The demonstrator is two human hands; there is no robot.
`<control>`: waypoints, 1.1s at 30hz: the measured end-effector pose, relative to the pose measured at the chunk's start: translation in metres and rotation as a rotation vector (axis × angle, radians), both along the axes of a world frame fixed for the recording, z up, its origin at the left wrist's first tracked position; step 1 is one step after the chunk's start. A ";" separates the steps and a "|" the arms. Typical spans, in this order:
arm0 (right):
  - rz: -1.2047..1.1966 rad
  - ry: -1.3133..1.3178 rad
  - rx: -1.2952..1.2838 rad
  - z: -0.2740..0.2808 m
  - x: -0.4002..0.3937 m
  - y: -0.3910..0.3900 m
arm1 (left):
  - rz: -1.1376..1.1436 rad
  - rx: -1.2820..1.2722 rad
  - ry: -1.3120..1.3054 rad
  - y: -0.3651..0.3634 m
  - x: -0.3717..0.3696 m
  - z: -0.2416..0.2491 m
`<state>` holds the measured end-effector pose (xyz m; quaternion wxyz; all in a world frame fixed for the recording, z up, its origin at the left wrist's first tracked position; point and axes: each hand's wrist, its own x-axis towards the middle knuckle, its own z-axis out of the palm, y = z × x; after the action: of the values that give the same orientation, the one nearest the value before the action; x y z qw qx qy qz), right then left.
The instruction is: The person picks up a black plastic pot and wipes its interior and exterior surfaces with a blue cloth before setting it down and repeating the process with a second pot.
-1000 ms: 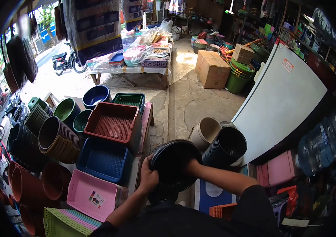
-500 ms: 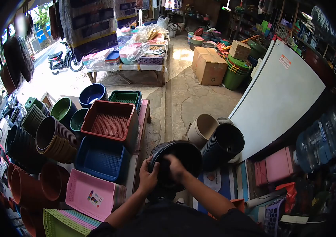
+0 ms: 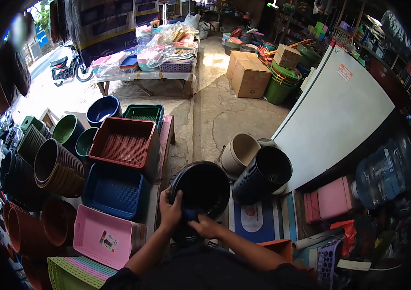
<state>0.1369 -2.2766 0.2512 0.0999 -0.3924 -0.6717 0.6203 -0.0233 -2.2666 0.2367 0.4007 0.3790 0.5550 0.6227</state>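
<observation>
A round black tub [image 3: 203,186] is tilted with its opening toward the camera, low in the middle of the view. My left hand [image 3: 170,212] grips its left rim, thumb on the inner side and fingers around the outside. At the tub's lower edge my right hand [image 3: 206,226] is closed on a dark blue item [image 3: 190,215], too small and dark to name. A stack of black buckets [image 3: 263,175] stands to the right of the tub, with a beige bucket [image 3: 239,152] behind it.
On the left are a red basket [image 3: 123,142], a blue basket [image 3: 116,191], a pink basket [image 3: 103,234] and stacked pots [image 3: 58,164]. A white panel [image 3: 336,116] leans across the right side. A cardboard box [image 3: 248,74] stands further back.
My right hand has moved down from inside the tub to its lower edge, and the blue item now shows. The tub's opening faces the camera more. The whole view has shifted slightly.
</observation>
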 end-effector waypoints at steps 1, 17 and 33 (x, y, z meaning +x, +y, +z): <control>0.087 -0.058 0.121 -0.006 0.007 0.001 | -0.004 -0.024 -0.048 -0.001 -0.003 -0.005; 0.163 -0.735 1.280 0.013 0.060 0.082 | -0.023 -0.195 -0.126 -0.001 0.010 0.012; 0.333 -0.080 0.206 0.015 0.009 0.017 | 0.027 -0.144 -0.471 0.005 -0.036 0.002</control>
<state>0.1459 -2.2597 0.2659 0.0087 -0.2878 -0.7906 0.5403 -0.0593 -2.2616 0.2390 0.5365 0.1865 0.4942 0.6581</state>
